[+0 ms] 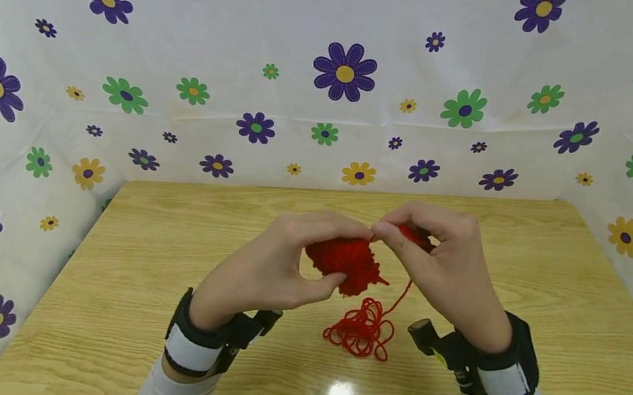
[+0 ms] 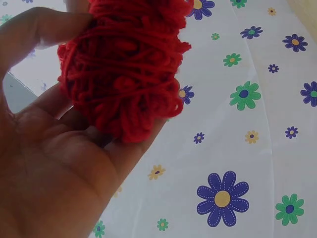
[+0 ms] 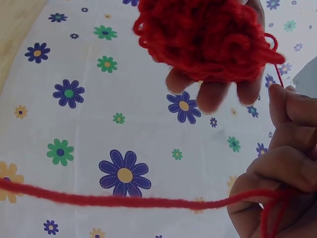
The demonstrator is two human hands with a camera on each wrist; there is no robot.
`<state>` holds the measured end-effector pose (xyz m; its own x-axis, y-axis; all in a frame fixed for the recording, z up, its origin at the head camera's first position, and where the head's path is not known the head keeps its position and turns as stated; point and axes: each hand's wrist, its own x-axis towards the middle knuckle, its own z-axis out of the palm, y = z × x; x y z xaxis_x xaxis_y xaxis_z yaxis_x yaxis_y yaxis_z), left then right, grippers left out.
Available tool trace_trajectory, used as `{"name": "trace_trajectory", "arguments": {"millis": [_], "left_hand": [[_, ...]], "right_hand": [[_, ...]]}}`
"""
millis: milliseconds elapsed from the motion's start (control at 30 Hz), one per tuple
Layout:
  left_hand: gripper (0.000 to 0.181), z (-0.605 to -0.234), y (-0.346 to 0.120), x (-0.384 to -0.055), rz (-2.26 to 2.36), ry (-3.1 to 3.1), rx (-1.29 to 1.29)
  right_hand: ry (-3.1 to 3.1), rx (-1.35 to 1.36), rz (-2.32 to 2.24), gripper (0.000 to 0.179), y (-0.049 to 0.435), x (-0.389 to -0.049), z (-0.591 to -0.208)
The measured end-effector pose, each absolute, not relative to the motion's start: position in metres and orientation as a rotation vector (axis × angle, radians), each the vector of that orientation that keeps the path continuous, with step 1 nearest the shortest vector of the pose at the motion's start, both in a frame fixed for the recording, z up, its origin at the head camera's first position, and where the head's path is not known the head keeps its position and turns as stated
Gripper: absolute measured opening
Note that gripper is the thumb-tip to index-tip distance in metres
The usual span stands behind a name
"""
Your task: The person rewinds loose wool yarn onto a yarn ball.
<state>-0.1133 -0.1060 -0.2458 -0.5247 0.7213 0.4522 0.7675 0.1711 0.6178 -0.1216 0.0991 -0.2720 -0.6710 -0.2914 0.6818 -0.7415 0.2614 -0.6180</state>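
Note:
A bundle of red yarn (image 1: 343, 263) is held up over the table by my left hand (image 1: 279, 263), thumb on the near side and fingers behind. Strands wrap round its middle in the left wrist view, where the yarn bundle (image 2: 124, 74) sits against the fingers. Close at its right, my right hand (image 1: 447, 263) pinches a strand between thumb and forefinger, and its other fingers curl over more yarn. From that hand a red strand (image 1: 403, 299) runs down to a loose tangle of yarn (image 1: 360, 328) on the tabletop.
The wooden table (image 1: 150, 255) stretches out under both hands. Behind it and at both sides hangs a white cloth (image 1: 243, 25) printed with purple, green and yellow flowers. Each wrist wears a black strap with a small camera.

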Motion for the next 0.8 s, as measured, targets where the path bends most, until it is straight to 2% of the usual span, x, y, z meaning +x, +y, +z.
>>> {"name": "trace_trajectory", "arguments": {"millis": [233,800], "left_hand": [[0.043,-0.2435,-0.1067,-0.1087,-1.426,-2.305,-1.45],[0.044,-0.2385,-0.1079,-0.1074,-1.459,-2.155,-1.452]], "right_hand": [[-2.102,0.879,1.395,0.005,0.1019,-0.1299,-0.2804],[-2.071,0.886,1.384,0.008,0.1001,-0.1278,-0.2739]]}}
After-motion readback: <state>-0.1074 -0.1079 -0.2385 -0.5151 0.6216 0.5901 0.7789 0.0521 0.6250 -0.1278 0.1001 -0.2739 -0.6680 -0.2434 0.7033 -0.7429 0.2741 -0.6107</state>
